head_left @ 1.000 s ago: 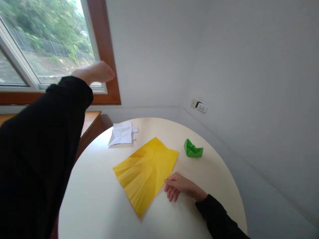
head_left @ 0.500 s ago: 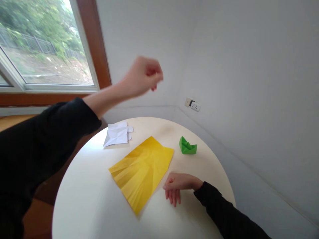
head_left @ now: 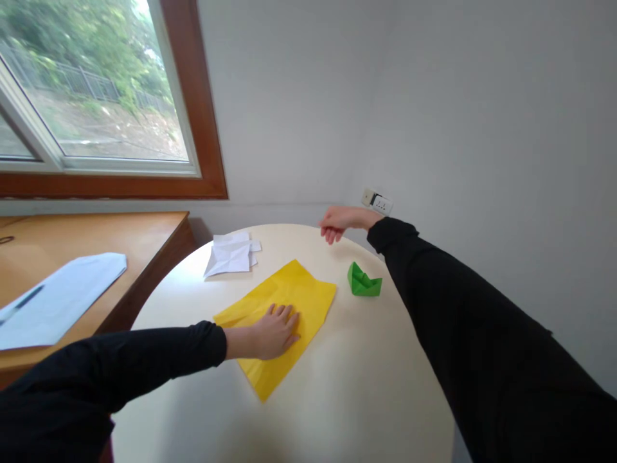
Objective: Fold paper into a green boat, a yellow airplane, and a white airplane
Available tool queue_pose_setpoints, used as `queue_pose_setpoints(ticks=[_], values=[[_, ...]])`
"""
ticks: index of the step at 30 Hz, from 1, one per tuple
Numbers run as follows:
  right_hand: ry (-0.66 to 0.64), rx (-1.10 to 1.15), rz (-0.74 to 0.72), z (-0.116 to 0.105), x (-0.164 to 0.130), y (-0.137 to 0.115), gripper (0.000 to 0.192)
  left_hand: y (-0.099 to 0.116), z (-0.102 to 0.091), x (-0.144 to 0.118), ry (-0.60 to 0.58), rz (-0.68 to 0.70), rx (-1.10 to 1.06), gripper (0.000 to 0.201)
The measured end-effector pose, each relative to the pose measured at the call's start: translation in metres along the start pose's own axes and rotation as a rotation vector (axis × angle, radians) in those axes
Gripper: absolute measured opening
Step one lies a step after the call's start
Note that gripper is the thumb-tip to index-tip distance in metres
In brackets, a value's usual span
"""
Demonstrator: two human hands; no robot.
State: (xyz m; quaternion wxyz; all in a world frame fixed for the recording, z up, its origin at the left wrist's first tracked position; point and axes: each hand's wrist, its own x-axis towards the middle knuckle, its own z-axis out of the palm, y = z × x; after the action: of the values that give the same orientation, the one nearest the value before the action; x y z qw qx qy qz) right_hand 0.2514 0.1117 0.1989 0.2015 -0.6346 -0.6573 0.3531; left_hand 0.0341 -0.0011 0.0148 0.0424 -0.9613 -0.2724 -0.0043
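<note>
My left hand (head_left: 274,333) lies palm down on a creased sheet of yellow paper (head_left: 294,283), fingers spread and gripping nothing. The paper is flat on a round white table, with fold lines across it. Higher up and farther away, my right hand (head_left: 339,223) is in the air over the far side of the table. Its fingers hang down loosely, a little apart, and no object shows in them. Below it and slightly to the right stands a green folded paper boat (head_left: 365,284), touched by neither hand.
White folded papers (head_left: 230,254) lie at the far left of the round table (head_left: 347,411). On the left is a wooden desk (head_left: 149,235) with white sheets (head_left: 81,296) and a pen (head_left: 24,302). Walls, a window and a power socket (head_left: 383,205) are behind.
My left hand has come down from the air onto the yellow paper. My right hand has risen from beside the paper to above the table's far side. Paper and boat stay put.
</note>
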Motion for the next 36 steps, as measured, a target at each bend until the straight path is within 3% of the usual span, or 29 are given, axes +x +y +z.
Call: queue_pose_setpoints(ticks=[5, 6, 9, 11, 12, 14, 16, 18, 20, 22, 25, 28, 31, 36], values=[[0.466, 0.184, -0.172, -0.041, 0.045, -0.040, 0.036, 0.013, 0.020, -0.013, -0.133, -0.141, -0.129, 0.060], [0.719, 0.435, -0.224, -0.052, 0.051, -0.051, 0.038, 0.013, 0.019, -0.016, -0.160, -0.129, -0.167, 0.060], [0.817, 0.575, -0.284, -0.084, 0.057, -0.093, 0.059, 0.011, 0.011, -0.027, -0.220, -0.048, -0.272, 0.057], [0.843, 0.623, -0.342, -0.091, 0.047, -0.122, 0.051, 0.008, 0.006, -0.037, -0.215, 0.012, -0.317, 0.053], [0.858, 0.639, -0.457, -0.086, 0.038, -0.133, 0.044, 0.006, 0.004, -0.042, -0.200, 0.039, -0.335, 0.051], [0.894, 0.493, -0.722, -0.054, 0.011, -0.139, 0.037, 0.004, 0.002, -0.051, -0.166, 0.077, -0.371, 0.048], [0.832, 0.201, -0.958, 0.001, -0.021, -0.120, 0.036, 0.003, 0.001, -0.058, -0.121, 0.092, -0.399, 0.047], [0.436, -0.214, -1.125, 0.065, -0.051, -0.075, 0.031, 0.002, 0.002, -0.063, -0.084, 0.096, -0.419, 0.047], [0.029, -0.542, -1.194, 0.118, -0.072, -0.018, 0.026, 0.001, 0.003, -0.066, -0.067, 0.108, -0.432, 0.046], [-0.182, -0.690, -1.153, 0.150, -0.083, 0.037, 0.027, 0.000, 0.004, -0.067, -0.059, 0.129, -0.439, 0.045], [-0.259, -0.696, -1.020, 0.163, -0.089, 0.098, 0.038, -0.003, 0.005, -0.068, -0.044, 0.157, -0.436, 0.044], [-0.390, -0.652, -0.890, 0.156, -0.097, 0.132, 0.052, -0.007, 0.007, -0.068, -0.076, 0.167, -0.415, 0.046], [-0.411, -0.623, -0.745, 0.155, -0.108, 0.154, 0.059, -0.011, 0.010, -0.068, -0.129, 0.150, -0.393, 0.048], [-0.325, -0.598, -0.615, 0.166, -0.122, 0.169, 0.063, -0.015, 0.018, -0.062, -0.130, 0.015, -0.342, 0.047]])
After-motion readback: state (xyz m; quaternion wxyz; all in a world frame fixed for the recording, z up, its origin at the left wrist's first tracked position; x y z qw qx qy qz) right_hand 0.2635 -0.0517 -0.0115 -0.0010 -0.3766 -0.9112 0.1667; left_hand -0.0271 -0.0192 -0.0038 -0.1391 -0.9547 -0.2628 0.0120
